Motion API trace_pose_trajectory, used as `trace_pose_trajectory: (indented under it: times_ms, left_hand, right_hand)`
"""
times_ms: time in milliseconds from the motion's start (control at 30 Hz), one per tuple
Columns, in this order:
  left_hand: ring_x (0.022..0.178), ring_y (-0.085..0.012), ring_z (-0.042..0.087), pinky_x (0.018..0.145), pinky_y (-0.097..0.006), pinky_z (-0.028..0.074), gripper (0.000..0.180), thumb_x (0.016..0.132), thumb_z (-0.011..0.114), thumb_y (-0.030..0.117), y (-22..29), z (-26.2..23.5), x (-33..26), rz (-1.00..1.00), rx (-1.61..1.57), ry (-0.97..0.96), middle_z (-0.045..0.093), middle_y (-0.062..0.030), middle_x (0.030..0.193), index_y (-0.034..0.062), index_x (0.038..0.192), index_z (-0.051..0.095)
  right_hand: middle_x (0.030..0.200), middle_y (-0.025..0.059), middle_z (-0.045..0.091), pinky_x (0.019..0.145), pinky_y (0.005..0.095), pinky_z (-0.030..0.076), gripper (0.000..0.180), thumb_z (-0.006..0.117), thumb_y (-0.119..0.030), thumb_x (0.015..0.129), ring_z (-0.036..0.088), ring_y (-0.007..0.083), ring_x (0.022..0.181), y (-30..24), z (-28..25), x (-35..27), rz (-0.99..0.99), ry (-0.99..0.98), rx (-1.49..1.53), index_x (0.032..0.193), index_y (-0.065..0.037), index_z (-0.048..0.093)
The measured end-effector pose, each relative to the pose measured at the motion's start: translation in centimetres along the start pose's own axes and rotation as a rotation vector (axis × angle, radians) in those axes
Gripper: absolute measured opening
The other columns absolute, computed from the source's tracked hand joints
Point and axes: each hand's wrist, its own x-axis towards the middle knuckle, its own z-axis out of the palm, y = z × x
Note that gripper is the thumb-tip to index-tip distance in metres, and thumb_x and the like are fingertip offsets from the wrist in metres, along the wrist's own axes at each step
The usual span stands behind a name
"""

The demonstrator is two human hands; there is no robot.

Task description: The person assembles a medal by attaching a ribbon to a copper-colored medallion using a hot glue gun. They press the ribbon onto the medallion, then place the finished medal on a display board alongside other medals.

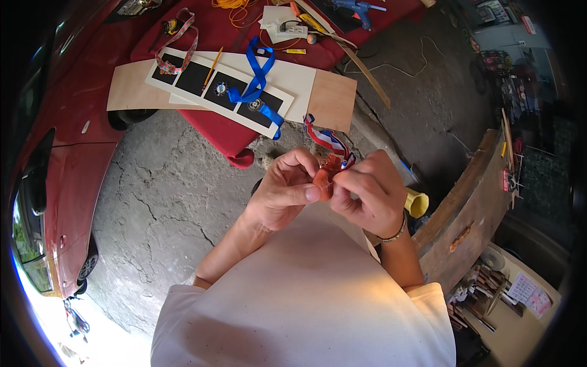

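At frame centre, the left hand (284, 186) has its grip clamped on the orange piece (323, 183), probably steadying it for the right hand (372, 186), whose fingertips pinch together at its edge; the striped ribbon (330, 143) trails above, seemingly out of the way

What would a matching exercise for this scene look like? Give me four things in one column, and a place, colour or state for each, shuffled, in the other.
Column one:
1. Pencil
2. Bracelet
3. Striped ribbon
4. Small reddish-orange object

Column two:
A. Red, white and blue
B. Held in the left hand, with the right hand close against it
C. Around the right wrist
D. Lying on the white board with black squares

Right pairs: 1-D, 2-C, 3-A, 4-B.
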Motion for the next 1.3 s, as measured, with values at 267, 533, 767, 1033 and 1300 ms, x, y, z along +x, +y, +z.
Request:
trace_pose_trajectory:
  times_ms: [267, 533, 767, 1033, 1300]
  left_hand:
    - [0.122, -0.0285, 0.067, 0.104, -0.045, 0.055, 0.036, 0.081, 0.089, 0.010, 0.5, -0.9, -0.7, 0.027, -0.065, -0.009, 0.071, -0.0100, 0.124, 0.0123, 0.106, 0.063]
    - [0.120, -0.0227, 0.066, 0.098, -0.039, 0.058, 0.040, 0.079, 0.089, 0.004, 0.1, -0.6, -1.2, 0.136, -0.004, -0.041, 0.068, -0.0082, 0.127, 0.0119, 0.107, 0.063]
    - [0.121, -0.0247, 0.065, 0.096, -0.040, 0.056, 0.039, 0.078, 0.088, 0.001, 0.4, -0.1, -1.1, 0.203, 0.067, -0.045, 0.067, -0.0095, 0.125, 0.0110, 0.105, 0.062]
    - [0.118, -0.0271, 0.068, 0.099, -0.041, 0.056, 0.048, 0.076, 0.093, 0.011, 0.7, -0.4, -1.6, 0.105, -0.082, -0.012, 0.066, -0.0120, 0.127, 0.0130, 0.108, 0.056]
    - [0.125, -0.0313, 0.065, 0.110, -0.046, 0.051, 0.073, 0.076, 0.092, 0.011, 0.3, -0.6, -1.0, 0.054, -0.062, -0.071, 0.065, -0.0139, 0.135, 0.0135, 0.138, 0.053]
  right_hand:
    - [0.087, 0.0074, 0.065, 0.062, 0.0345, 0.049, 0.032, 0.079, 0.002, 0.075, 0.063, 0.0262, 0.072, -1.2, -1.0, 0.3, 0.042, -0.114, 0.042, 0.105, -0.005, 0.069]
    - [0.094, 0.0077, 0.066, 0.065, 0.0377, 0.051, 0.033, 0.078, -0.001, 0.079, 0.064, 0.0252, 0.077, -2.4, 1.4, 0.5, 0.020, -0.083, 0.098, 0.110, -0.002, 0.068]
    - [0.092, 0.0118, 0.061, 0.066, 0.0383, 0.049, 0.026, 0.073, 0.002, 0.084, 0.061, 0.0299, 0.077, -3.3, 3.1, 0.0, 0.112, 0.010, 0.042, 0.106, -0.003, 0.061]
    - [0.082, 0.0118, 0.055, 0.059, 0.0349, 0.041, 0.005, 0.059, 0.000, 0.094, 0.053, 0.0251, 0.067, -1.2, -0.9, -0.3, 0.394, 0.250, 0.036, 0.092, -0.003, 0.056]
    - [0.083, 0.0110, 0.058, 0.059, 0.0333, 0.042, 0.012, 0.065, -0.006, 0.095, 0.056, 0.0274, 0.068, 0.3, -4.4, -1.8, 0.297, -0.268, -0.236, 0.086, -0.003, 0.058]
